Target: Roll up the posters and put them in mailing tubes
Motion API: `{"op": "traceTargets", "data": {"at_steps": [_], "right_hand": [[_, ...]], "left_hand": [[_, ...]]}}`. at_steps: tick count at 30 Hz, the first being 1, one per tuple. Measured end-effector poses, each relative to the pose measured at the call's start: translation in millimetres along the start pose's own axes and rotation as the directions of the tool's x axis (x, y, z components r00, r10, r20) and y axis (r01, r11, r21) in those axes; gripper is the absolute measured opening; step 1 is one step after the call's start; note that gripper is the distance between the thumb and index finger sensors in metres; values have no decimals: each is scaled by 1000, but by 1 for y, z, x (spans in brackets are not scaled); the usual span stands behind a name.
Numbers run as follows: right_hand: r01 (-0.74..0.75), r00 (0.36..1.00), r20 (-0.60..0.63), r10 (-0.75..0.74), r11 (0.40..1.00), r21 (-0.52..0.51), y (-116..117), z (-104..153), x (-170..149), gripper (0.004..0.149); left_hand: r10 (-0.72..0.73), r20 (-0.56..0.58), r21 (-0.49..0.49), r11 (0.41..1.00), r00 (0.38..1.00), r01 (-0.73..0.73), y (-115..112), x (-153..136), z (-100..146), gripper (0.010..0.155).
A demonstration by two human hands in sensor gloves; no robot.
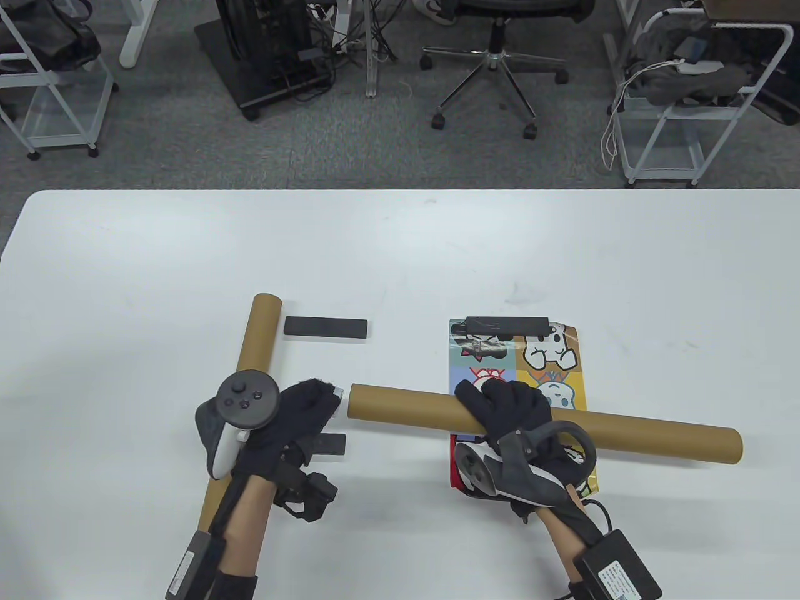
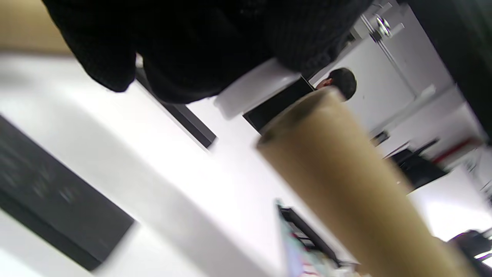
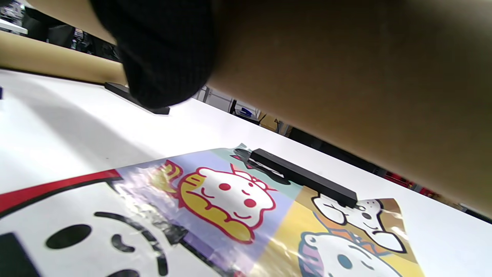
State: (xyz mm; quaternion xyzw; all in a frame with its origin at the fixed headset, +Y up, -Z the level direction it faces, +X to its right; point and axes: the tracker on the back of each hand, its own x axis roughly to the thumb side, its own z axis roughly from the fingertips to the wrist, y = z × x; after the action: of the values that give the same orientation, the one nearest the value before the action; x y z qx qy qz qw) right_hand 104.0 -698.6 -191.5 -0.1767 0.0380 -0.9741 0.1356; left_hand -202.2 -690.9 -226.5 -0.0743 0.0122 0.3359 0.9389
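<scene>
A colourful cartoon poster [image 1: 550, 369] [image 3: 230, 200] lies flat on the white table. A black bar [image 1: 506, 326] [image 3: 303, 177] weighs down its far edge. My right hand [image 1: 494, 400] grips a long brown mailing tube [image 1: 656, 437] [image 3: 346, 77] that it holds crosswise just above the poster. My left hand [image 1: 325, 400] is at the tube's left open end [image 2: 300, 115] and pinches a small white end cap [image 1: 338, 393] [image 2: 253, 90]. A second brown tube [image 1: 256, 350] lies on the table at the left, running toward me under my left arm.
A loose black bar [image 1: 325, 327] lies beside the second tube's far end, and another black bar [image 1: 330, 444] lies under my left hand. Beyond the table's far edge [image 1: 400, 190] stand an office chair [image 1: 494, 56] and wire carts [image 1: 681, 112].
</scene>
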Motion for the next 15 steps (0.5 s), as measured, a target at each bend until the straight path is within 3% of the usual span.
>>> {"op": "traceTargets", "data": {"at_steps": [3,5,11,15], "right_hand": [[-3,1000,-26,4,1000,16,2,-1,-5,86],[-1,999,-47,3,999,35,4,-2,-10,86],[26,996,-91,-20,997,66,9,-3,-21,86],[34,994,-109,-25,996,85,10,-3,-26,86]], "left_hand": [[-286,2,73,956,958,285,-7,9,0,41],[-433,-4,102,896,901,431,-15,14,-1,41],[-698,-22,104,710,715,696,-34,17,-8,40],[-743,-29,62,666,668,743,-41,10,-14,40]]}}
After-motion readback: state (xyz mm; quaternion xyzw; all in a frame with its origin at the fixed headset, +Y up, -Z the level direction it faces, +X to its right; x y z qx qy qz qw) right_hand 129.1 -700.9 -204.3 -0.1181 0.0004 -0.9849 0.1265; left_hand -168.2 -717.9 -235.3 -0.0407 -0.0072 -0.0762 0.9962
